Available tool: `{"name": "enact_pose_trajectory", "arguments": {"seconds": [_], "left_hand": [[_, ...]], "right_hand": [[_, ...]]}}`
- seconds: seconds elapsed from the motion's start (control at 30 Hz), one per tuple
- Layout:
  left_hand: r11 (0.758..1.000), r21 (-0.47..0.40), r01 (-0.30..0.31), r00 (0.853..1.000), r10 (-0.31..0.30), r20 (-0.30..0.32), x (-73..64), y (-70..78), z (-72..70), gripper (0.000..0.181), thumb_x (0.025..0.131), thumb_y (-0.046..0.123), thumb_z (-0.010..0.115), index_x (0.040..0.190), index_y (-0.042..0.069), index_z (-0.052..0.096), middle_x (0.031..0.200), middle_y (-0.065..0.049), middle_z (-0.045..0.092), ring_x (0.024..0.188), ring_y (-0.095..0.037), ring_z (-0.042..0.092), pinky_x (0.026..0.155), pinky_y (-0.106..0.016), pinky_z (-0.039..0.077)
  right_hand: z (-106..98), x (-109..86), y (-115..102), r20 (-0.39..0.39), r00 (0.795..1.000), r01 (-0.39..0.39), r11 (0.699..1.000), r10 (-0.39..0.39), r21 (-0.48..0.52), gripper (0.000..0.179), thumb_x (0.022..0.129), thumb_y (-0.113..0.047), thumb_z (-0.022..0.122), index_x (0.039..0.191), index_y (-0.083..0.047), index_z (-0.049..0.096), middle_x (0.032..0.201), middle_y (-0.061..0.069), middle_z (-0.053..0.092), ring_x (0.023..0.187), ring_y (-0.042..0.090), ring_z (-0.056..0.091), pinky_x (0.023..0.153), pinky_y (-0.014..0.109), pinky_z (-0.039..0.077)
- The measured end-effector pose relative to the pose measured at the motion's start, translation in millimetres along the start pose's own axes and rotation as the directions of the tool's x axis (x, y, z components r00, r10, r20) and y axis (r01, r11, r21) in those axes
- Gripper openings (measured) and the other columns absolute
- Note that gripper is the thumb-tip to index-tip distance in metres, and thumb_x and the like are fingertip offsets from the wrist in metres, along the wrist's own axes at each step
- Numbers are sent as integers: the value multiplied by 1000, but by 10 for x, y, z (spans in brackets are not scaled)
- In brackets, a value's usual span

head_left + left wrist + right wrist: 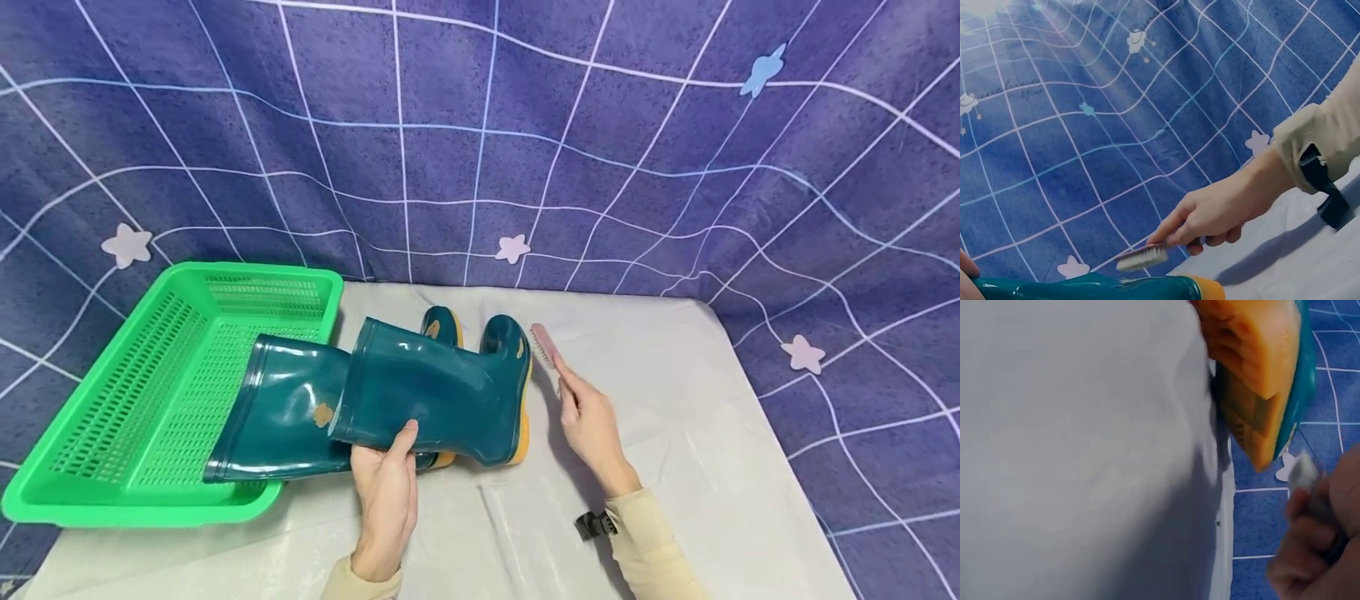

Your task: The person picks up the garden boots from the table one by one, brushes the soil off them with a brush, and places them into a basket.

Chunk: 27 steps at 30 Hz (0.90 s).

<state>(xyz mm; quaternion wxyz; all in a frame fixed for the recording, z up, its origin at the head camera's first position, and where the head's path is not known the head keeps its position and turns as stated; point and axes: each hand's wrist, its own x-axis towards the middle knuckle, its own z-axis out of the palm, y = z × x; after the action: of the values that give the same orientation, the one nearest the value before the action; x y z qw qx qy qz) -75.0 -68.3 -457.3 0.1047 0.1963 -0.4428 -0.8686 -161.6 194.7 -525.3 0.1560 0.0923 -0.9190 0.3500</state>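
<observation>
A dark green rubber boot [435, 396] with a yellow sole [1266, 356] lies on its side, its toe turned away at the back. My left hand [388, 487] grips its shaft from the near side, thumb on top. Beneath it is a second green boot [288, 408], marked with a brown smudge; its shaft reaches over the basket's edge. My right hand [596, 429] holds a pink scrubbing brush [543, 343] by its handle. In the left wrist view the brush's pale bristles [1141, 259] face down, close over the boot near its sole.
On the left stands a green plastic basket [150, 515] with perforated walls. A white cloth [630, 333] covers the table. Behind it hangs a blue gridded curtain [450, 167] with stars. A black strap [596, 525] is on the right sleeve.
</observation>
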Motion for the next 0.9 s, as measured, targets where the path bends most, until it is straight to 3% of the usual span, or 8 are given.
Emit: {"name": "enact_pose_trajectory", "arguments": {"seconds": [0.07,0.23,0.3,0.4,0.53,0.63,0.83,0.9], "left_hand": [[1000,7,10,1000,-10,-8,-23,-9,-13,63,104,-12,49,159,11,28,155,-4,41,145,-17,38,126,-35,34],[999,30,26,1000,-25,-5,-43,-27,-28,64,103,-11,51,159,9,27,153,-4,42,141,-16,42,119,-27,41],[1000,26,4,1000,-4,-3,-32,-15,-24,64,103,-12,51,158,9,28,153,-4,43,140,-16,42,119,-27,41],[1000,18,-21,1000,21,-12,-19,20,-18,63,101,-13,52,156,8,31,151,-4,45,139,-16,44,118,-26,42],[999,29,-23,1000,24,-17,-33,32,-15,61,101,-13,54,154,6,33,147,-4,48,135,-15,47,113,-22,45],[999,31,-25,1000,25,-13,-43,29,-20,61,100,-13,55,155,6,33,147,-4,49,133,-14,48,110,-21,47],[999,21,-28,1000,28,-8,-26,9,-41,61,100,-13,55,154,5,33,145,-2,51,132,-13,50,109,-20,48],[999,21,-24,1000,25,-9,-24,19,-52,61,100,-13,54,154,5,33,145,-3,50,132,-14,50,109,-20,48]], "right_hand": [[8,-59,35,6,999,34,999,-34,0,44,110,-14,54,153,-20,61,93,16,75,61,16,48,62,41,46],[13,-106,48,-23,999,25,1000,-25,-10,43,108,-13,57,150,-20,64,109,18,79,70,20,62,66,47,52],[12,-71,13,17,999,28,999,-29,38,44,109,-11,56,152,-18,61,99,16,77,70,20,61,65,41,52],[28,-20,-48,73,997,4,998,-8,65,45,110,-11,56,155,-18,58,83,11,67,60,15,47,62,33,45],[68,3,-104,23,997,-69,997,68,19,44,110,-12,57,153,-18,60,114,15,79,77,17,61,76,41,54],[110,22,-122,17,995,-97,994,96,56,44,110,-12,57,154,-19,59,136,15,73,89,25,65,88,47,55],[156,40,-105,-6,990,-140,990,140,-3,46,109,-13,57,154,-22,59,138,13,72,86,27,66,81,47,55],[159,41,-110,-19,993,-114,993,114,7,47,108,-10,57,153,-20,60,128,15,76,84,28,66,79,48,55]]}}
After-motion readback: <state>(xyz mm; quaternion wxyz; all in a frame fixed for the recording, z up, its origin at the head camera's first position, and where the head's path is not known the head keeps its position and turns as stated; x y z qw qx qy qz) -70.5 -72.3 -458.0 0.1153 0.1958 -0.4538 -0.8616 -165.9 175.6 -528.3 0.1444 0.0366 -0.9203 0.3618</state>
